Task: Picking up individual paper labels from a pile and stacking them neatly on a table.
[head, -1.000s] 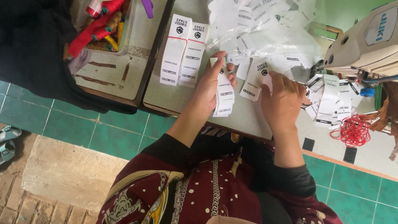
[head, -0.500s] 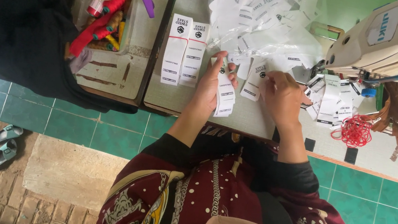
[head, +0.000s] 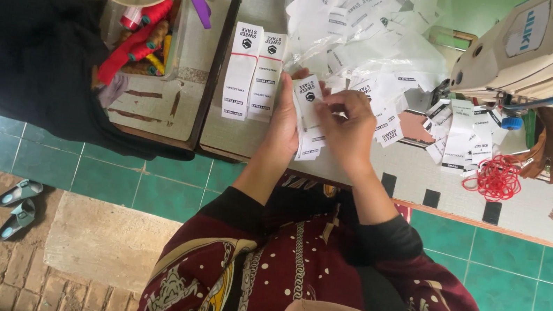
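At frame centre, our left hand [head: 285,125] grasps a stack of white labels [head: 309,121] while our right hand [head: 349,126] pinches the top one.

Both hands meet at the table edge, fingers working together.

The left hand [head: 285,123] is raised with its palm turned toward the right, thumb up near the top and fingers curled loosely inward in a pinch. The right hand [head: 349,126] sits just beside it, back of the hand toward the camera, fingers bent and its fingertips [head: 328,104] closing in on the left hand's thumb. The two hands touch or nearly touch at the fingertips. Both forearms are bare from the wrist to dark sleeves pushed up near the elbows, and they angle in from the body to form a narrow V.
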